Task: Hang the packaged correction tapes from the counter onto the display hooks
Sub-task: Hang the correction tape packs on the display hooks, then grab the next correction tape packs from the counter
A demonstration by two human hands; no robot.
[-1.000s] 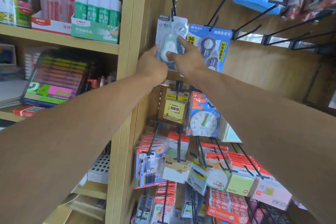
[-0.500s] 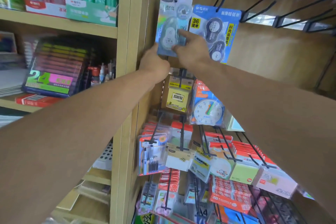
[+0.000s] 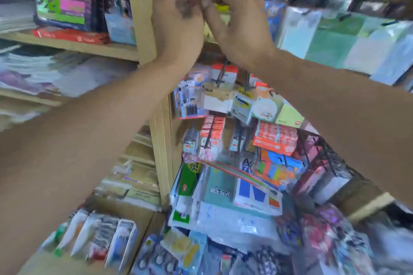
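A wooden shelf unit (image 3: 143, 6) fills the left of the frame; its upper shelf (image 3: 73, 46) carries a flat red box (image 3: 69, 35) with a marker set labelled 24 (image 3: 62, 6) standing on it. The blurred shelf below (image 3: 29, 98) holds stacked paper goods (image 3: 44, 71). At centre, a hook panel (image 3: 223, 87) carries hanging stationery packs, and at lower left a tray (image 3: 33, 261) holds packaged items standing in a row (image 3: 98, 236).

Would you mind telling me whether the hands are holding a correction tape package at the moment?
Cannot tell. The left hand and right hand meet with fingers curled, but blur hides anything between them.
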